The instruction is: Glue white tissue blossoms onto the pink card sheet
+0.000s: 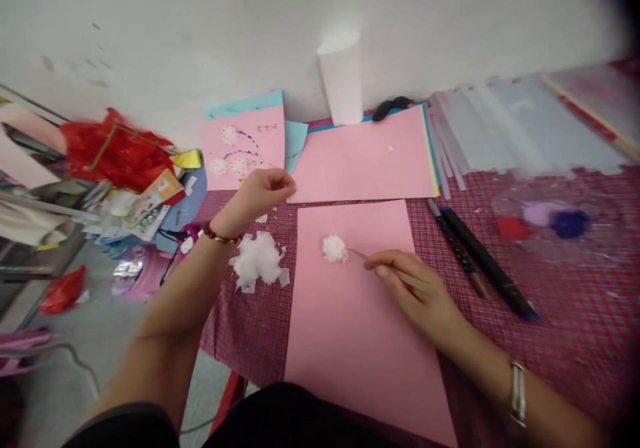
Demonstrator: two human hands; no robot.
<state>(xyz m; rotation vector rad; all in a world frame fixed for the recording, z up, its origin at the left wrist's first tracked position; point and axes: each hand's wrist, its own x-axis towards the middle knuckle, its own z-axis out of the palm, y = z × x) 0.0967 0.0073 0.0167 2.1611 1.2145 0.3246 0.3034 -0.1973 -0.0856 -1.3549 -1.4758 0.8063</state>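
My right hand [417, 291] grips a thin wooden stick [407, 277], its tip touching or nearly touching a small white fluffy tuft [334, 249]. That tuft sits on the upper part of a pink paper sheet [350, 341] in front of me. My left hand [265, 191] is raised left of the sheet's top edge, thumb and fingertips pinched together; whatever is between them is too small to make out. Below that wrist, a loose pile of white scraps [257, 261] lies on the checked tablecloth [260, 335].
Behind the sheet lie a stack of coloured paper [370, 161] and a pink picture with white blossoms [243, 141]. A white roll [343, 78] stands by the wall. Pens [487, 265] and a clear paint palette [545, 221] are right. A red bag [117, 148] is left.
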